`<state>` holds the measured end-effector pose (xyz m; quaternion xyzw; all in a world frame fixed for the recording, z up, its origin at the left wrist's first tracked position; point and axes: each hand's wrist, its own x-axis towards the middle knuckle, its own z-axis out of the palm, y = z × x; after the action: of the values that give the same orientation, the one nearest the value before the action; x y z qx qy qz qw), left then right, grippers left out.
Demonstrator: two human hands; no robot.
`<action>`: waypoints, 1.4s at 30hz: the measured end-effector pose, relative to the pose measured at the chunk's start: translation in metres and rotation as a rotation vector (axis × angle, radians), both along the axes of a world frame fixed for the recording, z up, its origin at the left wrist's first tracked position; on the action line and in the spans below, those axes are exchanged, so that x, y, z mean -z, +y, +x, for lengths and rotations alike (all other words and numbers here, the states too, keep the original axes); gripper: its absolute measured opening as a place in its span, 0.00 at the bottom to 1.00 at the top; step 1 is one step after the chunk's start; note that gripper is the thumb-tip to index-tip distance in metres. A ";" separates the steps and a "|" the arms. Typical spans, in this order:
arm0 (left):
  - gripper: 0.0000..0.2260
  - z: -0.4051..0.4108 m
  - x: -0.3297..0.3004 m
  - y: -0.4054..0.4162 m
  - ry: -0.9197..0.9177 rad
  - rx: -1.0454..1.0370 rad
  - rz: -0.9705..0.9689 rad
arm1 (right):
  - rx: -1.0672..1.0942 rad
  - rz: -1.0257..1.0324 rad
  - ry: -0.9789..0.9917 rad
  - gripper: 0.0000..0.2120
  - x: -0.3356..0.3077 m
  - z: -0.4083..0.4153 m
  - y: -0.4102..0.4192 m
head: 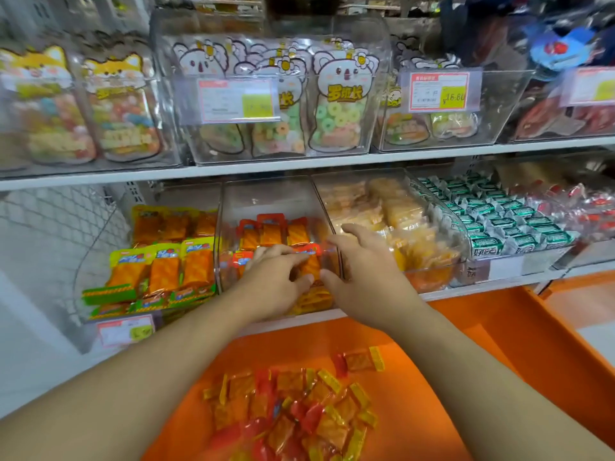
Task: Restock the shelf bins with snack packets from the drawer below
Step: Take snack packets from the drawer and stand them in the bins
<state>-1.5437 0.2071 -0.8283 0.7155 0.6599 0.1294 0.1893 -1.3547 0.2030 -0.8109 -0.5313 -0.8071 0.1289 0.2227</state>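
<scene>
A clear shelf bin on the lower shelf holds red-topped orange snack packets in rows. My left hand and my right hand both reach into the bin's front opening. Between them stands one orange packet; the fingers of my left hand curl against it, and my right hand's thumb presses its other side with fingers spread over the bin's edge. Below, the open orange drawer holds a loose pile of several red and yellow packets.
Left of the bin, green-topped orange packets lie stacked. To the right stand bins of pale yellow packets, green packets and red ones. The upper shelf carries clear bins of gummy bags with price tags.
</scene>
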 end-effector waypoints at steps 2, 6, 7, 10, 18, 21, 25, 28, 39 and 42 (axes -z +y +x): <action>0.22 -0.005 0.001 -0.023 -0.114 0.041 0.107 | -0.022 0.064 0.008 0.24 -0.003 -0.001 -0.008; 0.17 -0.019 0.016 -0.074 -0.274 0.087 0.279 | -0.177 0.123 0.113 0.06 0.003 -0.006 -0.028; 0.14 -0.022 0.025 -0.087 -0.319 0.065 0.286 | -0.207 0.093 0.116 0.02 0.012 -0.008 -0.034; 0.08 -0.033 0.072 -0.123 -0.379 -0.061 0.163 | -0.207 -0.061 -0.050 0.04 0.057 -0.014 -0.050; 0.09 -0.082 0.253 -0.173 -0.246 -0.346 -0.370 | -0.121 -0.615 -0.463 0.19 0.209 -0.009 -0.080; 0.12 -0.092 0.297 -0.170 -0.264 -0.334 -0.528 | -0.063 -0.721 -0.454 0.26 0.254 -0.010 -0.080; 0.29 -0.102 0.333 -0.157 -0.242 -0.278 -0.644 | 0.019 -0.778 -0.464 0.37 0.302 -0.011 -0.071; 0.35 -0.104 0.350 -0.157 -0.155 -0.251 -0.618 | 0.058 -0.730 -0.557 0.41 0.322 -0.016 -0.067; 0.13 -0.105 0.346 -0.156 -0.285 -0.323 -0.670 | 0.021 -0.713 -0.421 0.38 0.334 -0.016 -0.061; 0.15 -0.116 0.325 -0.150 -0.351 -0.394 -0.623 | -0.019 -0.748 -0.270 0.30 0.304 -0.021 -0.055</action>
<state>-1.6602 0.0568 -1.1530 0.4510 0.7495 0.0770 0.4784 -1.3754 0.1480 -1.1147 -0.5804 -0.7314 0.3451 -0.0957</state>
